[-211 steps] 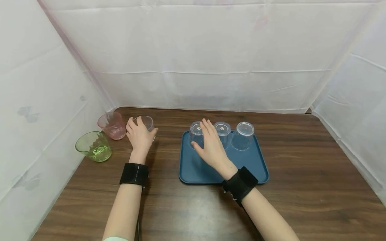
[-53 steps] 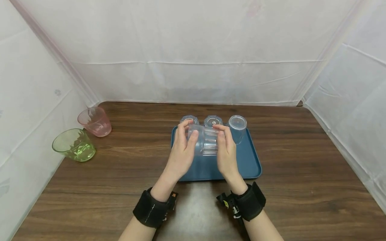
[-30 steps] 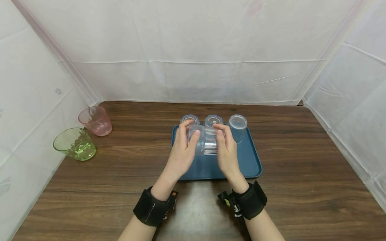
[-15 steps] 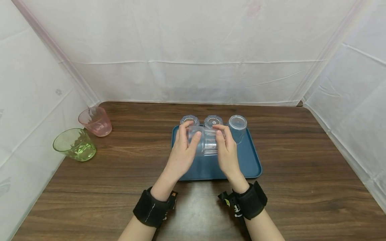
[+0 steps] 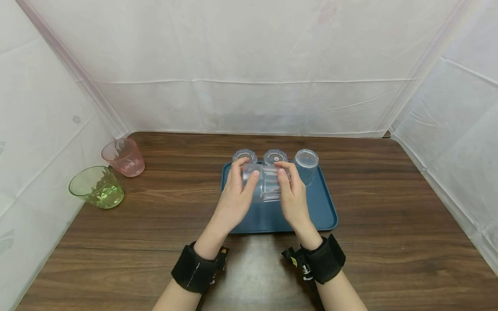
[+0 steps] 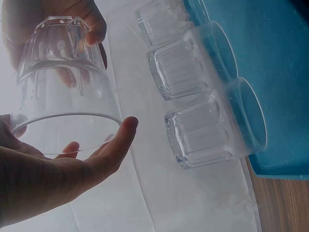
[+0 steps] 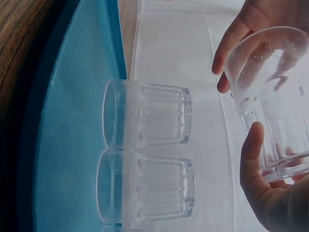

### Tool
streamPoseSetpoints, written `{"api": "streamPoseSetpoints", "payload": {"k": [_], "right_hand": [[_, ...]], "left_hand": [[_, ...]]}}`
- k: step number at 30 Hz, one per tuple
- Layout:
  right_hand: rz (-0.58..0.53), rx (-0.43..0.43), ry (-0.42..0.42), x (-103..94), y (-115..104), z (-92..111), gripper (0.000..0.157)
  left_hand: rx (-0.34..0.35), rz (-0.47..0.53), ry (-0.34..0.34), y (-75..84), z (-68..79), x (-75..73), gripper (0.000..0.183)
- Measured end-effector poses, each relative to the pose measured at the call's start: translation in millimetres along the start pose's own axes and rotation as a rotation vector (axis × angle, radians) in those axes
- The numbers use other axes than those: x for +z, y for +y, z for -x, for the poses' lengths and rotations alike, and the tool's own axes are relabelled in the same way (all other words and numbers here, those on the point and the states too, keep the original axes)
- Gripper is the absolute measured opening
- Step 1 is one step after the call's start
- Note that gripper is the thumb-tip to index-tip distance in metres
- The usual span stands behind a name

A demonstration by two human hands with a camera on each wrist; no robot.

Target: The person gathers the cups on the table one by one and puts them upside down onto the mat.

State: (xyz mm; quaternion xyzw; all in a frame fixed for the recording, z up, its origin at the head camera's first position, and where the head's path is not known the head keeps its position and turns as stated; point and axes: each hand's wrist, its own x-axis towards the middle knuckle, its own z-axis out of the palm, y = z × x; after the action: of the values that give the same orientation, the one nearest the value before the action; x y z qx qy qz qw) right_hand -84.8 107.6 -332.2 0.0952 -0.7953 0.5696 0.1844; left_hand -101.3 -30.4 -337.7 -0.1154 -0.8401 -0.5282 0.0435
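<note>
Over the tray, both my hands hold a clear drinking glass on its side. My left hand grips the rim end, thumb towards me. Fingers and thumb of my right hand curl round the faceted base end. The left wrist view shows the glass with nothing visible inside, the left fingers round its rim. From the right wrist, the right thumb presses the side of the glass. Behind it, three clear glasses stand upside down on the blue tray: left, middle and right; the hands partly hide two.
At the left of the brown wooden table stand a pink glass and a green glass, close together. White sheeting walls the table at the back and on both sides.
Seven seconds ago my left hand was at a clear glass beside the pink one; now both hands hold a glass above the tray. Over the last two seconds they have hardly moved.
</note>
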Motion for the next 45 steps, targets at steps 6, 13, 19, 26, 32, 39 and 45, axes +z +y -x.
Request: {"api": "streamPoseSetpoints", "payload": {"k": [6, 13, 19, 26, 32, 39, 45], "right_hand": [[0.032, -0.003, 0.023, -0.3, -4.9, -0.2, 0.030], [0.040, 0.003, 0.024, -1.6, -7.2, 0.2, 0.030], [0.039, 0.004, 0.023, -1.8, -0.1, -0.7, 0.031], [0.035, -0.037, 0.037, 0.3, 36.3, -5.2, 0.032], [0.030, -0.005, 0.034, 0.1, 32.1, -5.5, 0.031], [0.013, -0.011, 0.033, -2.1, 10.0, -4.0, 0.031], [0.012, -0.044, 0.043, -0.5, 29.4, -6.1, 0.030]], "left_hand": [[-0.001, -0.008, -0.002, 0.1, -0.6, -0.1, 0.054], [-0.007, -0.015, -0.008, -1.0, -0.9, 0.2, 0.055], [-0.009, -0.023, -0.012, -1.9, -0.8, 0.3, 0.056], [-0.015, -0.051, -0.013, -1.9, -1.1, 0.4, 0.055], [-0.027, -0.062, -0.018, -1.6, -1.0, 0.3, 0.055], [-0.043, -0.061, -0.032, -1.7, -0.5, 0.1, 0.055], [-0.052, -0.055, -0.037, -1.7, -0.5, 0.3, 0.056]]}}
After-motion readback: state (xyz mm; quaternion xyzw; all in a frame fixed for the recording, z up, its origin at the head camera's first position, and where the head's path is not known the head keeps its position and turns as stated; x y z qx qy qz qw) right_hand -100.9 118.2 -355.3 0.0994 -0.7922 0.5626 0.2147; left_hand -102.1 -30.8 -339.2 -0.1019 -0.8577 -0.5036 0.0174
